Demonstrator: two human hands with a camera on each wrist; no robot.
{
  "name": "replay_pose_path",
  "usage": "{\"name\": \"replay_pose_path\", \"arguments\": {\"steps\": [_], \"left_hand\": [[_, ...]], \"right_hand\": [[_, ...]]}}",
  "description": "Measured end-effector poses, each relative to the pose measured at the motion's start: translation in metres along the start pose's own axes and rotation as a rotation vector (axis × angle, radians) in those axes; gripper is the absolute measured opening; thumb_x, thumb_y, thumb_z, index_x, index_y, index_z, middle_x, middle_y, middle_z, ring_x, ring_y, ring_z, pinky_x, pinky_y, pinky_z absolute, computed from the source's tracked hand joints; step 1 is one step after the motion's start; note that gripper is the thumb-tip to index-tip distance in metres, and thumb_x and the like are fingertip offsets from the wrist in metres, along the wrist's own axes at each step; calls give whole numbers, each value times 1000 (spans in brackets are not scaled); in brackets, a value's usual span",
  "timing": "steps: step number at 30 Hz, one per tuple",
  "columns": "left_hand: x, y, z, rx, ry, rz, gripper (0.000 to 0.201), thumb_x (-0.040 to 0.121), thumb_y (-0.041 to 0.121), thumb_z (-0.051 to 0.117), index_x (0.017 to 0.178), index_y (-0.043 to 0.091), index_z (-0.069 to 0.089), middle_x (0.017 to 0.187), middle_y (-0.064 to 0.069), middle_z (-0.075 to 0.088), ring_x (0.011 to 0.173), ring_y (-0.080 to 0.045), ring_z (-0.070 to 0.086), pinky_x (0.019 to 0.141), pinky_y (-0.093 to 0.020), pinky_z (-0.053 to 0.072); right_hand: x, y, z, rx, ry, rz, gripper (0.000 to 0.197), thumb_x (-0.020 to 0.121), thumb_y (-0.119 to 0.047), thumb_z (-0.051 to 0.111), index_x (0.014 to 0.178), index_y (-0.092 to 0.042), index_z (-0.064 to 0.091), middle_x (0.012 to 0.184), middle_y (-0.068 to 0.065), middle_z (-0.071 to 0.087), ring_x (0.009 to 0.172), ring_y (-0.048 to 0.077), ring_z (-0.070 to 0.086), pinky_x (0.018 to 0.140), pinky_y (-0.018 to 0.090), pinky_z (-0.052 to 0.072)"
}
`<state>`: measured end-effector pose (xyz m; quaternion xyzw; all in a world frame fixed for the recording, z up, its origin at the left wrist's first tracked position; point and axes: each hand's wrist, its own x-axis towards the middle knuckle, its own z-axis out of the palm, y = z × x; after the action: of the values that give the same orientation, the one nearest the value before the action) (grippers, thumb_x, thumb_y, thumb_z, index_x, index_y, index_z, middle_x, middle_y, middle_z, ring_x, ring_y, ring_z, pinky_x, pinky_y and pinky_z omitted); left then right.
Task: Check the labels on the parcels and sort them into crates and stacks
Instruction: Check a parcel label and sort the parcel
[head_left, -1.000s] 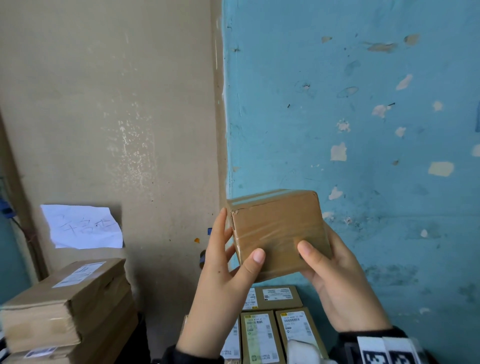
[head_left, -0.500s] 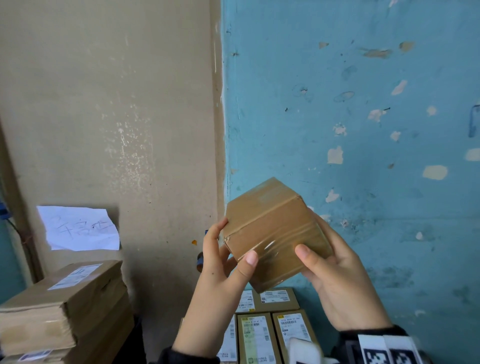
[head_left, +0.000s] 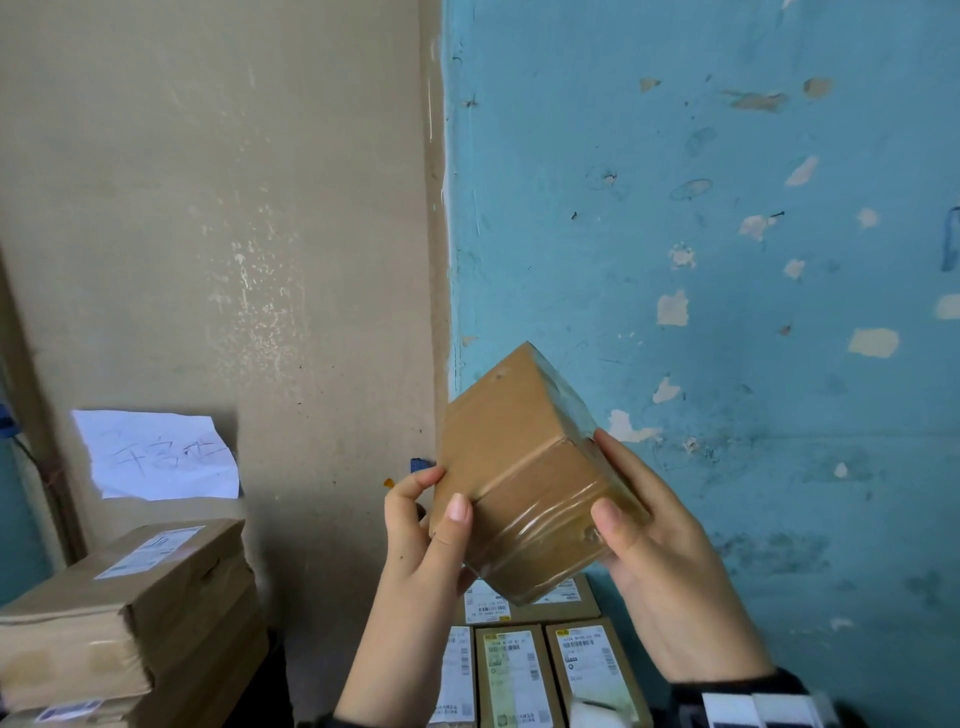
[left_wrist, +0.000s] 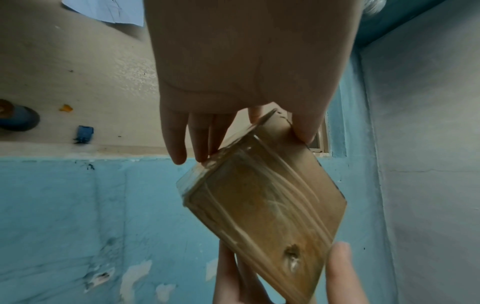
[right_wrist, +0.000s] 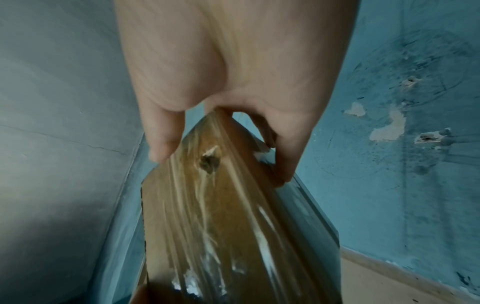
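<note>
A small brown cardboard parcel (head_left: 524, 473) wrapped in clear tape is held up in front of the blue wall, tilted with one corner upward. My left hand (head_left: 431, 512) grips its left edge, thumb on the near face. My right hand (head_left: 631, 512) holds its right edge, thumb on the taped face and fingers behind. No label shows on the faces turned to me. In the left wrist view the parcel (left_wrist: 262, 203) shows a small dent in the tape. The right wrist view shows the parcel (right_wrist: 221, 222) pinched between thumb and fingers.
Several labelled parcels (head_left: 514, 670) lie in rows below my hands. A stack of flat brown boxes (head_left: 130, 613) stands at the lower left. A white handwritten paper (head_left: 156, 454) is stuck on the beige wall above that stack.
Both hands have rotated the parcel: its flat taped face has tipped down and a plain cardboard face has come up, one corner now pointing upward. The hands stayed in place.
</note>
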<state>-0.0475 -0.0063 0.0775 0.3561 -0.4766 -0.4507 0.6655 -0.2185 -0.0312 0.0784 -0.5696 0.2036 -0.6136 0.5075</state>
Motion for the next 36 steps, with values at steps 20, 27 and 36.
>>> {"name": "replay_pose_path", "arguments": {"steps": [20, 27, 36], "left_hand": [[1, -10, 8, 172, 48, 53, 67, 62, 66, 75, 113, 26, 58, 113, 9, 69, 105, -6, 67, 82, -25, 54], [-1, -18, 21, 151, -10, 74, 24, 89, 18, 64, 109, 29, 59, 109, 11, 72, 101, -6, 68, 74, -21, 53], [-25, -42, 32, 183, 32, 25, 38, 73, 31, 66, 110, 25, 59, 108, 4, 73, 104, -15, 68, 90, -41, 54]], "right_hand": [[-3, 2, -7, -93, 65, 39, 65, 86, 21, 51, 130, -27, 55, 128, -10, 65, 123, 4, 56, 95, 24, 52], [-14, -1, -16, -106, 57, 87, 68, 85, 24, 46, 127, -28, 56, 126, -8, 66, 121, 6, 58, 102, 34, 46], [-40, 13, -40, -37, 69, 95, 61, 85, 22, 50, 121, -27, 59, 120, -11, 69, 117, 3, 61, 91, 17, 50]]}}
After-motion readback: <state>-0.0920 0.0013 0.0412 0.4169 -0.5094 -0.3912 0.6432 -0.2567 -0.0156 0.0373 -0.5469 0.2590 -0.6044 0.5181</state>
